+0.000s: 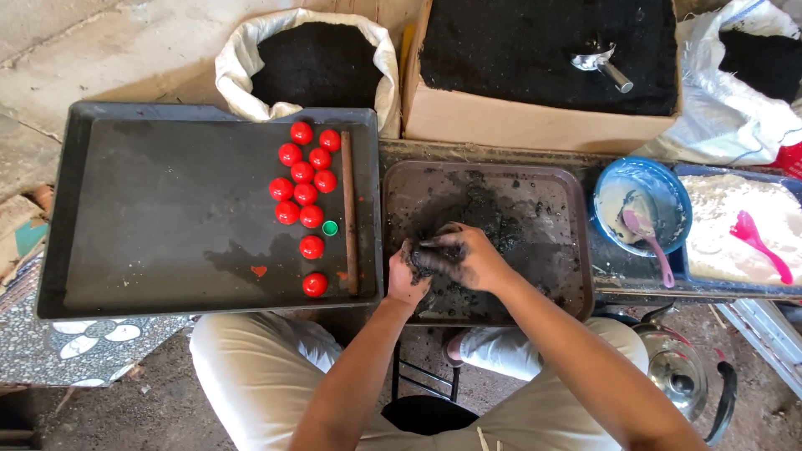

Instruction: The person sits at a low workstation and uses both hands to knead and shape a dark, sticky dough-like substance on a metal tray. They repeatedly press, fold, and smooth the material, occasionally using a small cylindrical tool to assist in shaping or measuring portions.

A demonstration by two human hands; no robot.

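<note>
My left hand (406, 280) and my right hand (464, 255) are pressed together over a lump of dark, wet black mixture (434, 255), both smeared with it. They work above a brown tray (568, 188) strewn with the same dark material. To the left lies a large dark tray (167, 209) with several red balls (305, 179) near its right side, a small green cap (331, 227) and a thin brown stick (348, 209) beside them.
A white sack of black powder (313, 63) and a cardboard box of black powder (543, 58) with a metal scoop (600, 63) stand behind. At right are a blue bowl (660, 179) with a pink spoon, a tray of white powder (735, 221), and a metal kettle (677, 372).
</note>
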